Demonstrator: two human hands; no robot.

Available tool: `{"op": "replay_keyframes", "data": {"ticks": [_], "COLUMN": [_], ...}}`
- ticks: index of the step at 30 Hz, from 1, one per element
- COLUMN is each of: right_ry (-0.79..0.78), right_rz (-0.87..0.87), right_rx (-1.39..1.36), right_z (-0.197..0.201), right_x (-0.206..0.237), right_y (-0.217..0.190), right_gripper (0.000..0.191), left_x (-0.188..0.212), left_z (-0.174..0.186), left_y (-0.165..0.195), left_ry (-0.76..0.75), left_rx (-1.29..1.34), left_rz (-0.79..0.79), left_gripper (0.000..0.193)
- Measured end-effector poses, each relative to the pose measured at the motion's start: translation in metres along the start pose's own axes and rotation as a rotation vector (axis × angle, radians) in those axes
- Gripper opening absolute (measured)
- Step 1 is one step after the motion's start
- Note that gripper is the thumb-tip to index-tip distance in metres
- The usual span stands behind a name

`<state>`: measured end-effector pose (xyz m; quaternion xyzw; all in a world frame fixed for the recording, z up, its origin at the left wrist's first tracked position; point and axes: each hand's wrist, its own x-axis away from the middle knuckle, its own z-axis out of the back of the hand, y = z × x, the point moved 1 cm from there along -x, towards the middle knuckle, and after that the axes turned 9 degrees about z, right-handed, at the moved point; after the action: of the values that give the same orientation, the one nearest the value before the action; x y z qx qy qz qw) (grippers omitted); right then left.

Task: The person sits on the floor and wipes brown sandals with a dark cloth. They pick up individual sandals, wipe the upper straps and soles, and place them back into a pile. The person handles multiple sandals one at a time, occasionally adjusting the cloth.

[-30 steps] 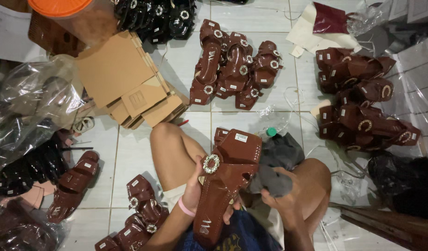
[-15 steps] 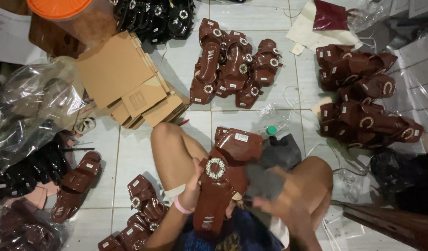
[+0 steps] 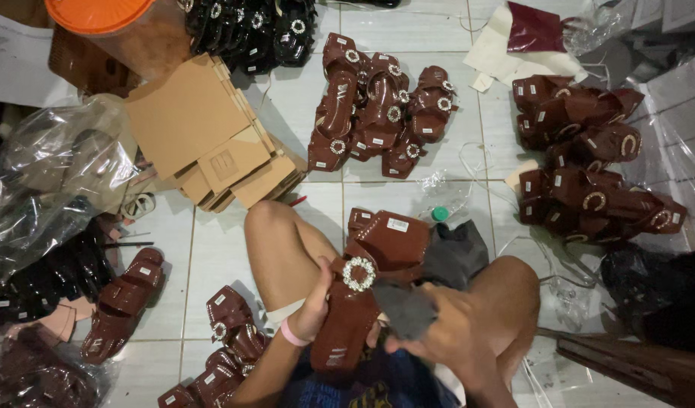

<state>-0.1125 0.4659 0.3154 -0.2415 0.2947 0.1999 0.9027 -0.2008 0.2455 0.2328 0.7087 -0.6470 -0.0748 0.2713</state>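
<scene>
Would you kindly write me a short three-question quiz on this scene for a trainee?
1. True or false: the left hand holds a brown sandal with a round rhinestone buckle.
2. What does the right hand grip? A) dark cloth B) scissors C) orange lid
3. Fill in: the flattened cardboard boxes lie on the tiled ____.

Key:
1. True
2. A, the dark cloth
3. floor

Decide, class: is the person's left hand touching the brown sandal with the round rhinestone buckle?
Touching. The head view shows the left hand gripping the brown sandal along its edge, no gap between them.
</scene>
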Motion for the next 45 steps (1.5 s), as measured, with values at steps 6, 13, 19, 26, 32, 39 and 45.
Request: {"op": "replay_keyframes", "data": {"ticks": [6,13,19,26,32,39,45], "right_ry": [-0.219,-0.056,0.024,0.164,0.024,-0.353,-0.165], "right_rz": [-0.074,0.068,0.098,0.143,0.016,-0.172,-0.011], "right_rx": [0.048,-0.108,-0.168,0.003,-0.030,0.152,0.076], "right_z": [0.001,-0.006,-0.018,-0.030,-0.037,-0.094,-0.112], "right_x": [0.016,0.020,0.018,0.016,0.057,0.118,0.076], "right_y": [-0.003,-0.003,-0.016,-0.007,-0.010,-0.008,-0.028], "right_gripper": [0.061,0.039,0.037,0.035,0.035,0.023,0.023], "left_x": [0.000,-0.002,-0.005,-0.019,-0.026,-0.113,-0.095], "left_z": [-0.001,-0.010,-0.015,-0.009,0.006,0.093,0.118], "left_y": [0.003,0.014,0.013,-0.014,0.025,0.053,0.020], "left_ry": [0.139,0.041,0.050,0.348,0.730,0.514,0.305], "left_rx": [-0.115,0.314,0.372,0.392,-0.289,-0.241,0.074], "left_rz": [0.034,0.031,0.006,0.070,-0.545,-0.187,0.076], "left_gripper": [0.109,0.113,0.108,0.099,0.093,0.092,0.090]}}
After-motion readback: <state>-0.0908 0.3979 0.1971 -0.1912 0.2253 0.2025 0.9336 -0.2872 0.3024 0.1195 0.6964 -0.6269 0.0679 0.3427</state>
